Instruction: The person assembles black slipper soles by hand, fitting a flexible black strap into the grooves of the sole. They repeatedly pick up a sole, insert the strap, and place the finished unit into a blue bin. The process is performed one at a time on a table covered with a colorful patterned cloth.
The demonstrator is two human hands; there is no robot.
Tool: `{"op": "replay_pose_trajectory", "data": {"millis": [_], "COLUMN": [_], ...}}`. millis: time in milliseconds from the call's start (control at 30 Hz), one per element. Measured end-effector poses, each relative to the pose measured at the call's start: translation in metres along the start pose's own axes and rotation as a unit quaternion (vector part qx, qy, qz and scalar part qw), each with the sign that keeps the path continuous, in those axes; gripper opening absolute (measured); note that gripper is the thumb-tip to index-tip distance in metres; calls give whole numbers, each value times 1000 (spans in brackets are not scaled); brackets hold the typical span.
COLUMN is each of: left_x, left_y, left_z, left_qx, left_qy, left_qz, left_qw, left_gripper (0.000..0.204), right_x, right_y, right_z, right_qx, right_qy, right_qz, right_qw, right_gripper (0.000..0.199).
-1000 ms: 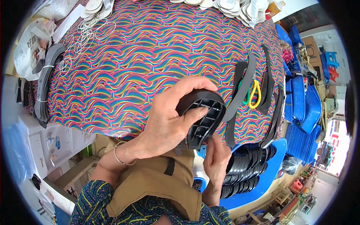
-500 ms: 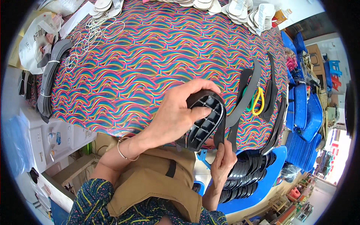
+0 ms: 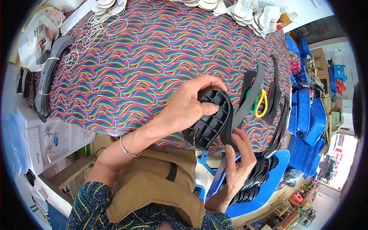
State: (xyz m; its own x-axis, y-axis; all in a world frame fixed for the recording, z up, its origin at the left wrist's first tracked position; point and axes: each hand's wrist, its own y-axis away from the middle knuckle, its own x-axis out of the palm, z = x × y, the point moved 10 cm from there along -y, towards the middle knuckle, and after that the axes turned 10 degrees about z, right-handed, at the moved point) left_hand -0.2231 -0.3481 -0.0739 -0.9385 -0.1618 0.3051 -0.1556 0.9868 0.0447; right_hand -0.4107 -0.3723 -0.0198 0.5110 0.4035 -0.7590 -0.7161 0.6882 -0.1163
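A black, grid-hollowed rubber sole (image 3: 209, 125) is clamped in the left hand (image 3: 187, 104) above the colourful wave-patterned table (image 3: 134, 76); the right hand (image 3: 240, 165) is now spread wider at the flat black strip (image 3: 227, 134); its grip cannot be told; the strip's end is left off the rim.

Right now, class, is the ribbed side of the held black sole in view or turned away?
In view: the black sole shows its ribs and hollow cells, with the left hand covering only part of them.

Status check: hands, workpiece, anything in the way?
Left hand holding black sole, ribbed side up. Right hand at black strip along sole's edge, grip unclear. Gray strip, yellow handle close by, rightward.
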Motion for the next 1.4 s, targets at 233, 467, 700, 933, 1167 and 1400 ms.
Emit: {"op": "replay_pose_trajectory", "data": {"millis": [233,467,700,933,1167,1400], "left_x": [6,10,27,5,5,4], "left_y": [6,12,31,28,23,20], "left_z": [-9,-18,-13,-9,-1,6], "left_qx": [21,34,-12,-19,-50,-39], "left_qy": [-16,-50,-103,-14,-11,-48], "left_qz": [-7,9,33,1,-11,-3], "left_qw": [1000,998,994,1000,999,998], "left_gripper": [40,39,37,39,38,36], "right_x": [11,23,-31,6,26,39], "right_y": [-8,-16,-44,-9,9,20], "right_z": [-2,-16,-9,-6,-9,-25], "right_qx": [36,23,-111,-78,-15,59], "right_qy": [54,86,292,157,32,-2], "right_qz": [31,1,-131,-25,-2,-36], "right_qw": [997,996,941,984,999,998], "right_gripper": [36,26,25,20,21,15]}}
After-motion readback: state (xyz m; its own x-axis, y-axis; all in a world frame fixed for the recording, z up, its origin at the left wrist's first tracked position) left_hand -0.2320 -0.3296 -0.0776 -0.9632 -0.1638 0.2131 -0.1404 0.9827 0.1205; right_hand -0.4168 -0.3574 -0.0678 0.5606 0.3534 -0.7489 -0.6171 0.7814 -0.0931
